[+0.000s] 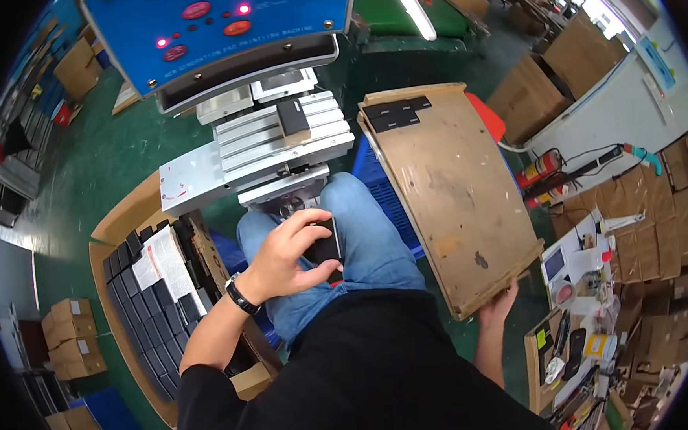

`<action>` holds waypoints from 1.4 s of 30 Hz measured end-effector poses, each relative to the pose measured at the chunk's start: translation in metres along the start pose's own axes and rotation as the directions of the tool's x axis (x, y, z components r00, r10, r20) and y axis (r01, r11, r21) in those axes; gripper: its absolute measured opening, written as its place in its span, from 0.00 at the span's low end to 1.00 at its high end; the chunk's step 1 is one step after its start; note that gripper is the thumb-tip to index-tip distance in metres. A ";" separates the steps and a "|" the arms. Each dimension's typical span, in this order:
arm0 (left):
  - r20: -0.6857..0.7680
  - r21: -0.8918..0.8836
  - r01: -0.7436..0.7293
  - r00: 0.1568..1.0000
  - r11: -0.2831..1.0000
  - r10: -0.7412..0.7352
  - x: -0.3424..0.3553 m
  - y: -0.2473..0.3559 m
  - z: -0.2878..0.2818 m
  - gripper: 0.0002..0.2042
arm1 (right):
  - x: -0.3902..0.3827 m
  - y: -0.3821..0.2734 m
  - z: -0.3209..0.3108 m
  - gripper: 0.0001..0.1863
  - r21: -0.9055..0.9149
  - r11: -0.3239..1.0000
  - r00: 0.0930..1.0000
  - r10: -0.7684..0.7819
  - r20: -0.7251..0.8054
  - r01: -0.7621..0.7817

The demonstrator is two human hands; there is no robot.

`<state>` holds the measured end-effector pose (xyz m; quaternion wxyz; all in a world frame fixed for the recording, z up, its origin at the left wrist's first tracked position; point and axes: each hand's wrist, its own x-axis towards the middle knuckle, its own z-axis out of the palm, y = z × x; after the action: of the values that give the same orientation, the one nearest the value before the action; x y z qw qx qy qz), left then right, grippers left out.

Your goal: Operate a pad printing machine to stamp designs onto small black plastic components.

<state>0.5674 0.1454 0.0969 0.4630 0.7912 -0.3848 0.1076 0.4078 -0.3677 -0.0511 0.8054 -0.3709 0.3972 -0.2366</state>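
My left hand grips a black rectangular piece above my lap. My right hand holds the lower edge of a worn brown board at the right, fingertips partly hidden. Several flat black pieces lie at the board's far end. In front of me a silver slotted machine bed carries another black piece, below a blue control panel with lit red lights. At my left, a large cardboard box holds rows of black pieces and a printed paper sheet.
A blue plastic crate stands under the board. To the right are cartons, red extinguishers with cables, and a cluttered work surface. More cartons sit on the green floor at the far left.
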 end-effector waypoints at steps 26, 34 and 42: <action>-0.349 0.280 0.322 0.912 0.904 -0.217 0.072 -0.050 -0.073 0.33 | -0.074 0.051 0.519 0.40 -0.152 0.508 -0.088 0.416 0.905 0.848; 0.011 0.634 0.120 0.986 0.764 -0.164 0.109 -0.085 -0.061 0.31 | 0.093 0.031 0.418 0.40 -0.261 0.682 0.440 -0.099 0.893 0.683; 0.023 0.566 0.248 0.948 0.786 -0.316 0.092 -0.055 -0.041 0.38 | 0.258 0.026 0.392 0.42 -0.691 0.005 0.647 -0.356 0.675 0.723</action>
<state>0.6765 0.1469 0.1319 0.2001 0.9448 -0.2402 0.0980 0.8776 -0.3650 -0.0308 0.3086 -0.9217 0.1431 -0.1864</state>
